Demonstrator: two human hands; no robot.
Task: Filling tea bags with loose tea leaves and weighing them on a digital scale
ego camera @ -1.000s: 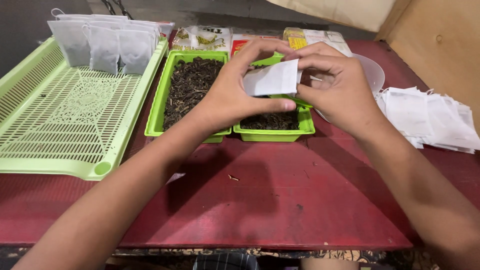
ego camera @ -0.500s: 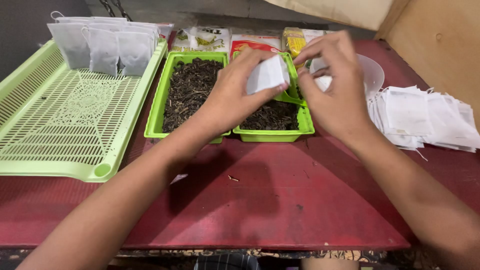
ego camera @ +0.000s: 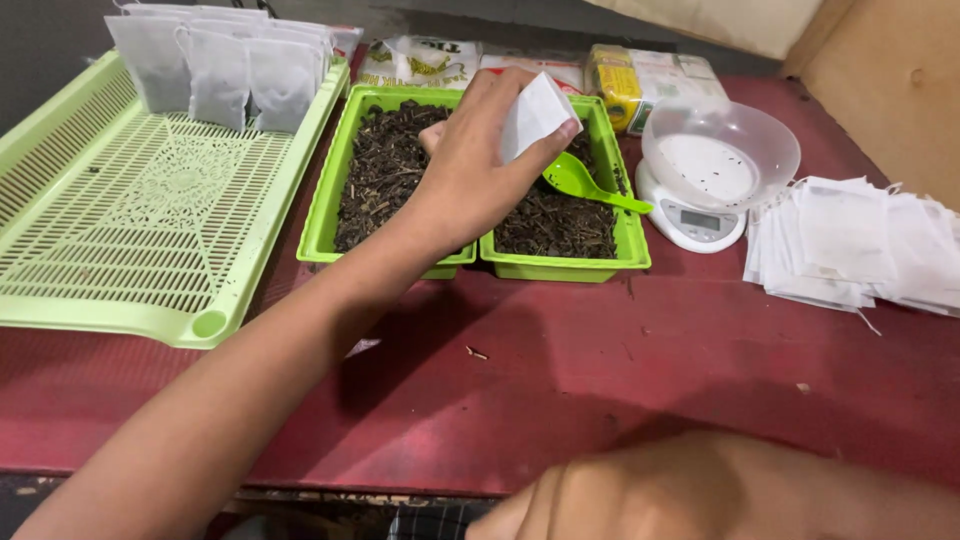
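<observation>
Left hand [ego camera: 480,165] pinching white paper bag [ego camera: 535,112], hovering over right tub [ego camera: 600,262]; green scoop [ego camera: 590,185] just beneath. I'm holding bag mouth up. Right hand [ego camera: 640,495] blurred low, grip unclear.

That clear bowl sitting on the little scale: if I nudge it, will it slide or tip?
The clear bowl looks like thin, light plastic and merely rests on the small scale, overhanging it, so it would probably slide or tip easily. It seems nearly empty, so little weight steadies it.

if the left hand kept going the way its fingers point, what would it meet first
Probably the green plastic scoop lying in the right green tray of dark loose tea. The left hand, holding a small white paper bag, points right and forward; its height above the tray is unclear.
</observation>
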